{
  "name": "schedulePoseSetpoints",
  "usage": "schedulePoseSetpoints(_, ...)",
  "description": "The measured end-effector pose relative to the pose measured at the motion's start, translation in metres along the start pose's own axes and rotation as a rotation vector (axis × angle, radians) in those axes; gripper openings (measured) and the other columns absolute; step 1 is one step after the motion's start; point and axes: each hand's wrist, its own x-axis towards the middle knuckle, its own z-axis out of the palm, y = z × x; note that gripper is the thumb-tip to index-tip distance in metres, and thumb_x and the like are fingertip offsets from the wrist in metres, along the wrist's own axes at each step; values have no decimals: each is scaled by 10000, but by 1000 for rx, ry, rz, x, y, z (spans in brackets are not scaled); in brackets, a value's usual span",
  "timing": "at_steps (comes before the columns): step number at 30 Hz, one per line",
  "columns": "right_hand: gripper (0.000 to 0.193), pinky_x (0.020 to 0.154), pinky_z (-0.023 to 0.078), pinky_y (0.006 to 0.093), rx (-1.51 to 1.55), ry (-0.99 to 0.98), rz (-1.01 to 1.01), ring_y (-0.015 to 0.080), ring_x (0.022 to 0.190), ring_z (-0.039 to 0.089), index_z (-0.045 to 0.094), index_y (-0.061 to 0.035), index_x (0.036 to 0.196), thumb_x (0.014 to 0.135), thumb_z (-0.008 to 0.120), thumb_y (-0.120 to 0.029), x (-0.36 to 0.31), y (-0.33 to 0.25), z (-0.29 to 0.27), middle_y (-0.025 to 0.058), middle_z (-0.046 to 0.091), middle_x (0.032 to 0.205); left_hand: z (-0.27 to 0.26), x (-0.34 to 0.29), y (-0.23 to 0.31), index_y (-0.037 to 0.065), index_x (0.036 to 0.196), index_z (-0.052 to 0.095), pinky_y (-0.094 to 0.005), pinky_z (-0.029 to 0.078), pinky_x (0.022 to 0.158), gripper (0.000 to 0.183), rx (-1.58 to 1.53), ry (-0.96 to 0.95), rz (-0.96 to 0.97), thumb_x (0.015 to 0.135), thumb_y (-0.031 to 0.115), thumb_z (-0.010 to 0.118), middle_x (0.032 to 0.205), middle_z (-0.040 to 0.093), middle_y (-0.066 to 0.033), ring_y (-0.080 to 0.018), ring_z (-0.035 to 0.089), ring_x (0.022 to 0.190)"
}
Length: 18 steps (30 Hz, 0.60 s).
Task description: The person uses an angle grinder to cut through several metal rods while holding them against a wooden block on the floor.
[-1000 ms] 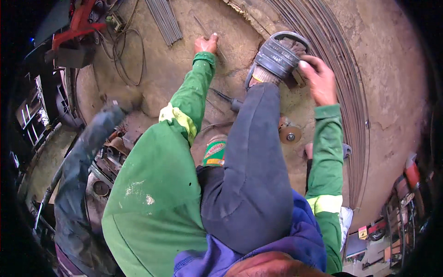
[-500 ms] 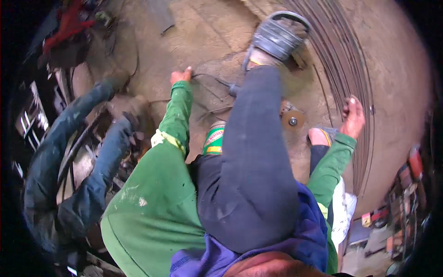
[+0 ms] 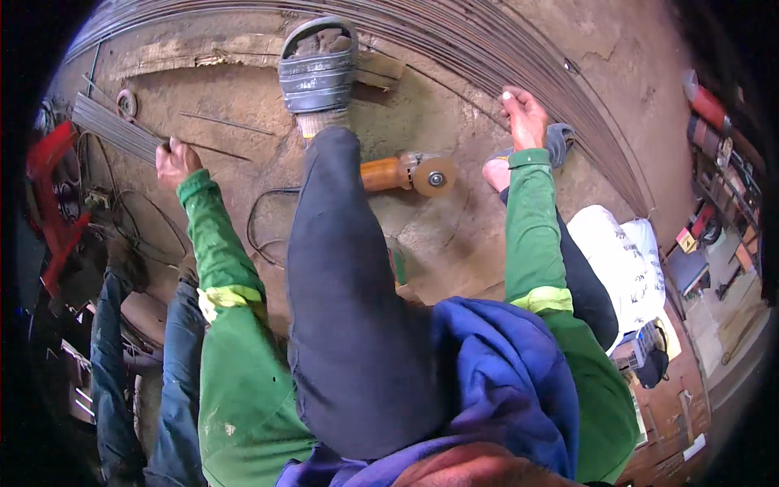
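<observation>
At the left, my left hand (image 3: 177,162) is closed round the near end of a bundle of thin grey metal rods (image 3: 118,128). My right hand (image 3: 526,118) hovers by long dark rods at the upper right, fingers loosely bent and apart, with nothing visible in it. Between my hands lies an angle grinder (image 3: 385,173) with an orange body and a brown disc (image 3: 434,178); my raised leg hides its rear. A black cord (image 3: 264,215) curves out on the leg's left side.
Long rods (image 3: 503,53) sweep across the top and right. A wooden plank (image 3: 203,55) lies near my sandalled foot (image 3: 320,69). Another person's legs (image 3: 174,357) and a red metal frame (image 3: 57,207) are at left. A white sack (image 3: 617,256) stands at right.
My view has swung to the left. My left hand has moved over to the rod bundle and closed on its end. More of the grinder shows beside my leg.
</observation>
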Motion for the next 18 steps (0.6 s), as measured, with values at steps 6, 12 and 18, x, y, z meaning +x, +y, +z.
schedulePoseSetpoints(6, 107, 569, 411, 232, 207, 68, -381, 106, 662, 553, 643, -19, 905, 871, 629, -119, -14, -120, -7, 70, 659, 851, 6, 33, 42, 42, 970, 689, -372, 512, 705, 309, -391, -67, 30, 856, 317, 605, 902, 687, -172, -301, 657, 823)
schedulePoseSetpoints(12, 159, 618, 441, 255, 246, 153, -935, 136, 689, 574, 626, 5, 921, 862, 645, -142, -48, -245, -87, 86, 648, 888, -152, -17, 219, 47, 971, 689, -304, 506, 608, 277, -829, -25, 289, 839, 289, 657, 815, 685, -105, -188, 639, 693)
schedulePoseSetpoints(18, 183, 634, 446, 257, 76, 104, -1104, 138, 706, 576, 624, 4, 939, 851, 653, -154, -71, -309, -93, 83, 644, 880, -199, -59, 301, 17, 974, 667, -290, 484, 605, 276, -1172, -204, 575, 852, 264, 639, 819, 677, -112, -176, 616, 687)
